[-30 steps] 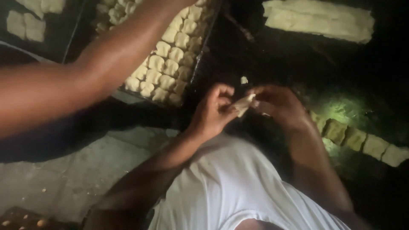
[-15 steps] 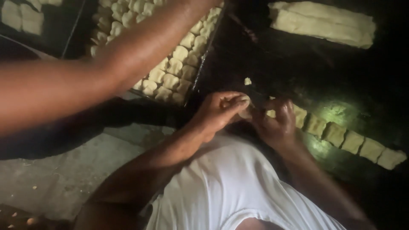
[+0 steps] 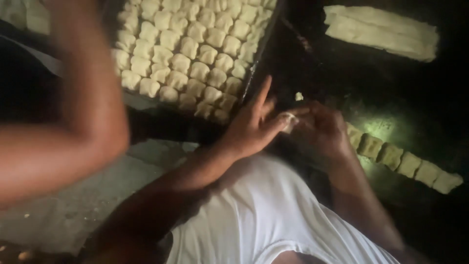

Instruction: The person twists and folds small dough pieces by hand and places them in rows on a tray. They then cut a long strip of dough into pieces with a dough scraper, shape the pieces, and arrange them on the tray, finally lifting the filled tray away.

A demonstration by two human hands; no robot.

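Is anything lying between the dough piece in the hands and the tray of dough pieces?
Nothing visible. The left hand and right hand pinch the dough piece just right of the tray; only dark tabletop lies between.

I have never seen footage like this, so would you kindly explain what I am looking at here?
There is no machine here: a person works with bare hands, and the single picture comes from a camera worn on that person's head, looking down. The white cloth at the bottom is the person's shirt. The left hand and right hand meet over a dark surface and pinch a small dough piece between them. Up and to the left sits a tray packed with rows of dough lumps. On the right lies a row of cut dough blocks, and at the top right a long dough slab. The blurred arm across the left seems to belong to someone else nearby.
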